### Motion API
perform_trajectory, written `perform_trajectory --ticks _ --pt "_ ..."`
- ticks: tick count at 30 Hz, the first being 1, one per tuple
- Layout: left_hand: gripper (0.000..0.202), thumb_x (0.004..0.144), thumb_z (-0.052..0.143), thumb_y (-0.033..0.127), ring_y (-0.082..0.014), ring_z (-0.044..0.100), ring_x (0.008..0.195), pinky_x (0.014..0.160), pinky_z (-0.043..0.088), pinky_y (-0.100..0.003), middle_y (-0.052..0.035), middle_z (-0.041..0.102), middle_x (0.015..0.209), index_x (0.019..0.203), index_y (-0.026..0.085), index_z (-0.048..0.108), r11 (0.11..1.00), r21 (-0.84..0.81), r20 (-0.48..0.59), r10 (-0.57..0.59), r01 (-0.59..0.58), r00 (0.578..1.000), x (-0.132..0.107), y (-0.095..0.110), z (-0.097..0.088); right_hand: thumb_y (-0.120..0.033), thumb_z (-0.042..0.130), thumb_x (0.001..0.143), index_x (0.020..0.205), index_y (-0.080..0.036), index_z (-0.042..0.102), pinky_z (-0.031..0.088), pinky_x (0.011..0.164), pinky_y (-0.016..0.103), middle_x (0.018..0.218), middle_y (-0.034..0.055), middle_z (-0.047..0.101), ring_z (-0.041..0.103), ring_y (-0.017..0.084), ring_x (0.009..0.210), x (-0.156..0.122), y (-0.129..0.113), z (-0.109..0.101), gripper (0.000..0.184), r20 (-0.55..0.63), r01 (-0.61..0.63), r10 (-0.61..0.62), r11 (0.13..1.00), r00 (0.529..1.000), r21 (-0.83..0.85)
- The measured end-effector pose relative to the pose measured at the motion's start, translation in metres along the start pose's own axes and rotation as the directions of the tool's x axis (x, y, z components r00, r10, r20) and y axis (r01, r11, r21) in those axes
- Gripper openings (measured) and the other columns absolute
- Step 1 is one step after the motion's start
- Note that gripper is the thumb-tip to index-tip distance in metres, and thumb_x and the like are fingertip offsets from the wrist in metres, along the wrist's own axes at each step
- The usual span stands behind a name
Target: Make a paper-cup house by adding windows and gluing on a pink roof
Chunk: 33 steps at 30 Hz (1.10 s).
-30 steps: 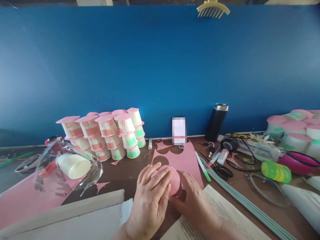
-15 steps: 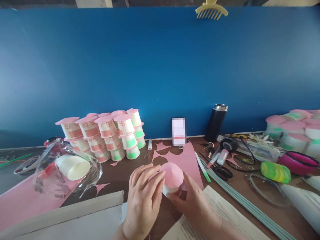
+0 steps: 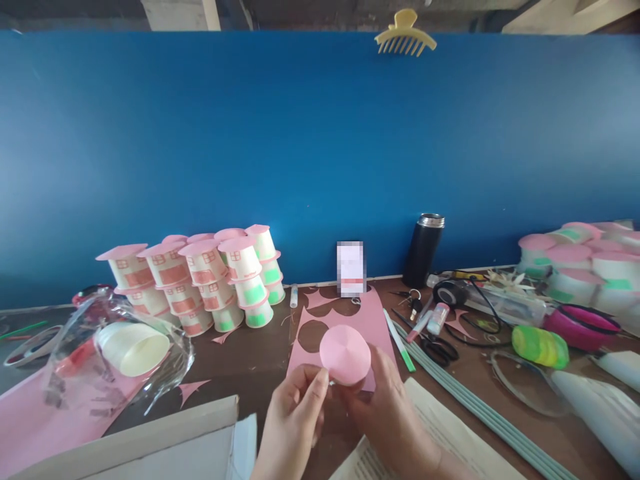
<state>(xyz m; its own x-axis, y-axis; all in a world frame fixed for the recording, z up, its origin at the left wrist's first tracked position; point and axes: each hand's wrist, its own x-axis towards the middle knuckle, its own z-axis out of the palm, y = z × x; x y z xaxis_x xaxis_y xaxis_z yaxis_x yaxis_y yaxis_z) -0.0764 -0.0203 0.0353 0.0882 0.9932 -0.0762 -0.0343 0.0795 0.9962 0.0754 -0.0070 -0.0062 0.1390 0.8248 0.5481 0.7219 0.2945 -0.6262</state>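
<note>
A shallow pink paper cone (image 3: 345,353) covers the top of a paper cup, which is almost wholly hidden beneath it in the head view. My right hand (image 3: 390,407) is closed round the cup from the right side. With thumb and fingers pinched, my left hand (image 3: 300,413) grips the cone's lower left rim. Behind both hands lies a pink paper sheet (image 3: 383,333) with round holes cut out of it. Stacked paper cups (image 3: 203,273) with pink roofs and drawn windows stand at the back left.
A black flask (image 3: 424,253), a phone (image 3: 351,270), keys (image 3: 415,307) and black-handled scissors (image 3: 440,350) are at the back and right. Grey-green sticks (image 3: 480,400) cross the right side. At left lie bagged white cups (image 3: 133,350) and an open cardboard box (image 3: 165,440).
My left fingers have gone from lying along the cone's upper left side to pinching its lower left rim. The cone has tilted toward me, hiding the cup. The view has shifted slightly.
</note>
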Motion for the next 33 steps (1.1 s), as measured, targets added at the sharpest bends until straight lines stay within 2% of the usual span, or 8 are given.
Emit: perform_trajectory --ticks 1,3,6,13,19,24,33 --pt "0.038 0.083 0.06 0.055 -0.0063 0.032 0.043 0.038 0.023 -0.019 0.0027 0.05 0.058 0.075 0.018 0.062 0.985 -0.143 0.064 -0.085 0.094 0.994 0.001 -0.001 0.003 -0.021 0.064 0.077 0.119 -0.023 0.049 0.055 0.08 0.042 0.106 0.0084 0.065 0.065 0.028 0.097 0.0 0.0 0.0 0.044 0.0 -0.005 0.005 1.0 1.0 0.001" --pt "0.041 0.074 0.07 0.057 -0.0064 0.036 0.048 0.037 0.024 -0.018 -0.0001 0.056 0.068 0.077 0.016 0.065 0.92 -0.352 0.11 -0.146 0.176 0.983 0.003 -0.003 0.006 -0.022 0.063 0.079 0.118 -0.023 0.049 0.056 0.08 0.042 0.104 0.0075 0.066 0.066 0.027 0.095 0.001 -0.001 0.0 0.041 0.016 -0.024 0.024 1.0 1.0 0.007" --pt "0.042 0.063 0.081 0.052 -0.0062 0.039 0.053 0.037 0.025 -0.016 -0.0017 0.058 0.076 0.073 0.014 0.065 0.847 -0.481 0.117 -0.194 0.226 0.974 0.006 -0.003 0.007 -0.023 0.064 0.079 0.116 -0.024 0.05 0.056 0.079 0.041 0.102 0.0062 0.066 0.066 0.027 0.094 0.002 -0.001 -0.001 0.039 0.047 -0.028 0.028 1.0 0.999 0.012" --pt "0.043 0.059 0.087 0.045 -0.0042 0.036 0.054 0.039 0.021 -0.015 0.0028 0.051 0.071 0.068 0.015 0.058 0.809 -0.526 0.13 -0.23 0.264 0.964 0.008 -0.002 0.003 -0.025 0.066 0.079 0.115 -0.022 0.051 0.054 0.083 0.046 0.105 0.0098 0.067 0.064 0.029 0.099 0.003 0.0 -0.002 0.039 0.066 -0.001 0.003 1.0 0.998 -0.025" --pt "0.043 0.058 0.088 0.042 -0.0041 0.037 0.054 0.039 0.02 -0.015 0.0029 0.052 0.07 0.067 0.015 0.055 0.793 -0.542 0.131 -0.246 0.277 0.96 0.009 -0.004 0.003 -0.028 0.064 0.082 0.115 -0.021 0.052 0.055 0.082 0.048 0.105 0.0116 0.068 0.065 0.03 0.098 0.005 -0.006 -0.006 0.036 0.084 0.028 -0.024 0.998 0.996 -0.047" --pt "0.042 0.057 0.088 0.042 -0.0043 0.04 0.054 0.041 0.021 -0.015 0.002 0.055 0.069 0.067 0.015 0.058 0.798 -0.542 0.12 -0.238 0.265 0.964 0.008 0.002 0.004 -0.029 0.065 0.08 0.112 -0.02 0.052 0.056 0.075 0.046 0.097 0.0106 0.069 0.067 0.029 0.09 0.005 -0.009 -0.007 0.036 0.044 0.073 -0.07 0.995 0.997 -0.07" --pt "0.04 0.056 0.088 0.041 -0.007 0.048 0.054 0.042 0.029 -0.016 0.0001 0.06 0.067 0.066 0.016 0.059 0.814 -0.531 0.08 -0.228 0.235 0.97 0.007 0.003 0.006 -0.02 0.063 0.076 0.103 -0.023 0.055 0.056 0.07 0.04 0.089 0.0065 0.07 0.068 0.027 0.084 0.006 -0.012 -0.008 0.028 0.062 0.034 -0.031 0.998 0.998 -0.046"
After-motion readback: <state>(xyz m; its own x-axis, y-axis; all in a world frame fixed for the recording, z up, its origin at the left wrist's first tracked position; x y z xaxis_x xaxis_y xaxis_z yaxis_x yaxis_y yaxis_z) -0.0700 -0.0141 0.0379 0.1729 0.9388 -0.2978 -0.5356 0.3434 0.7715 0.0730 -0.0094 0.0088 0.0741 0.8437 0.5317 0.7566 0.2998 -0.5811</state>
